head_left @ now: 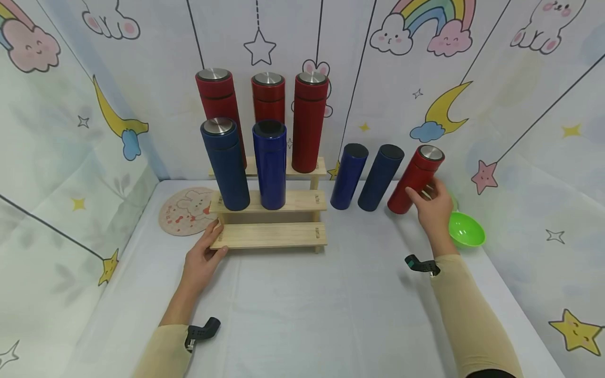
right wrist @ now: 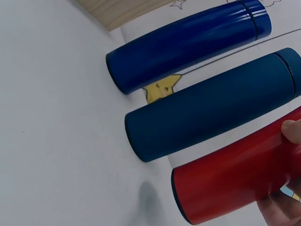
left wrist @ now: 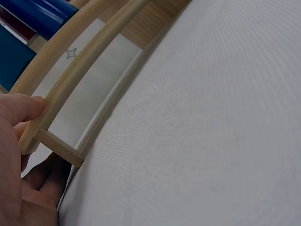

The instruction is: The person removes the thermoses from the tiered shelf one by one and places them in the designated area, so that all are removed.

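My right hand (head_left: 434, 211) grips a red thermos (head_left: 410, 185) with a silver lid at its lower body. In the right wrist view the thumb and fingers wrap the red thermos (right wrist: 225, 174). My left hand (head_left: 202, 258) pinches the left end of the bottom step of a three-step wooden rack (head_left: 269, 236), thumb at the front edge. On the middle step stand a matte blue thermos (head_left: 226, 168) and a glossy blue thermos (head_left: 270, 168). Three red thermoses stand on the top step, among them a tall one (head_left: 309, 123).
Left of the red thermos stand a dark blue thermos (head_left: 381, 178) and a glossy blue thermos (head_left: 348, 176) on the white table (head_left: 302, 310). A green bowl (head_left: 467, 230) is beside my right wrist. A round rabbit-patterned mat (head_left: 181, 212) lies left of the rack. A patterned cloth (head_left: 378, 100) hangs behind.
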Tool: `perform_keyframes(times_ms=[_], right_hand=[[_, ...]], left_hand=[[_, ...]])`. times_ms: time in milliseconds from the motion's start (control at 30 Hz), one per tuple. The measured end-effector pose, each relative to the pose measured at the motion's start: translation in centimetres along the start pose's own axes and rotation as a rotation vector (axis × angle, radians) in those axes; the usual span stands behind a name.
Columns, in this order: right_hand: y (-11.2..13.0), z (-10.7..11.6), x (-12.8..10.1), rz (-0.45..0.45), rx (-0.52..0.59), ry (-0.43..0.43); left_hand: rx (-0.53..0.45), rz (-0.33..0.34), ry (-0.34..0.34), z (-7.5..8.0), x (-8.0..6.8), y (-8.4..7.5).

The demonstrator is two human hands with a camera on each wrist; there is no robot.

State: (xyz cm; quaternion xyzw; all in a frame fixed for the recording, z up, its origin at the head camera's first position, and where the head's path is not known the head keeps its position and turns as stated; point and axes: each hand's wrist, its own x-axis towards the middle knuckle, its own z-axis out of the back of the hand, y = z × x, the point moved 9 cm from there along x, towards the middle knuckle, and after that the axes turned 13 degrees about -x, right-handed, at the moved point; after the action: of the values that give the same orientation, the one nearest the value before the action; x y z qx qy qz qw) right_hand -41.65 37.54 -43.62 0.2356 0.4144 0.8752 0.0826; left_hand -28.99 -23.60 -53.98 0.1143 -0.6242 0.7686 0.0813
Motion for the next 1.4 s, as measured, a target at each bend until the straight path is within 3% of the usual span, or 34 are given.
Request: perform_keyframes(times_ms=[400, 900, 1400], right_hand=[[-0.7, -0.7, 0.9, -0.013, 0.013, -0.027], [-2.1, -2.1, 1.8, -0.069, -0.013, 0.022], [-3.0, -2.8, 2.0, -0.057, -0.031, 0.041]], left_hand=[[0.023, 0.011, 0.003, -0.2, 0.1, -0.1], [-0.002, 0.006, -0.002, 0.0, -0.1, 0.2], [-0.016, 0.01, -0.001, 0.0, -0.1, 0.0]])
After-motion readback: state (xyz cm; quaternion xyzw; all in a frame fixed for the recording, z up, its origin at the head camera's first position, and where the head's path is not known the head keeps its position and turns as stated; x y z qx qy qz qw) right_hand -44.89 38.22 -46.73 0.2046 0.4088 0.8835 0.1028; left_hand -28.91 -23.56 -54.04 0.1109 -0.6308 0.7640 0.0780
